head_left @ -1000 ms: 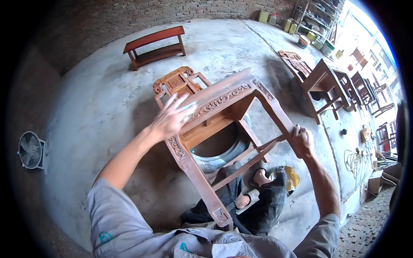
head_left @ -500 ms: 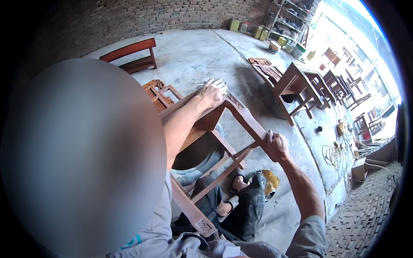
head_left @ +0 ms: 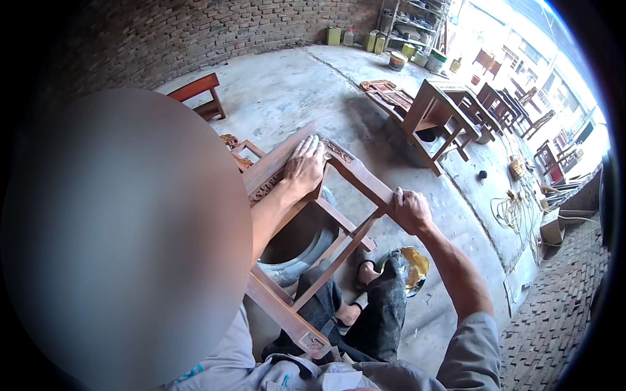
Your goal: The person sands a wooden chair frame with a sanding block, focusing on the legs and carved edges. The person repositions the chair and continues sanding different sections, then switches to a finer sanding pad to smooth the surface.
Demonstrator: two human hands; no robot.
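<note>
A reddish-brown wooden stool or small table frame with carved corners is tipped on its side in front of me. My left hand lies flat on its broad upper side near the far carved corner, fingers stretched out close together; whether anything is under the palm is hidden. My right hand is wrapped round one leg, to the right, near where a crossbar joins it. Below the frame is a round black tyre, partly covered by the wood and my left arm. A large blurred patch hides the left side.
By my foot stands a container with yellowish material. A red-brown bench is at the far left. Unfinished wooden furniture stands to the right, with coiled cables on the concrete floor. Shelves and tins line the brick wall.
My left hand has slid back from the edge at the carved corner onto the broad side, toward me. My right hand keeps its hold on the leg. The view has shifted slightly.
</note>
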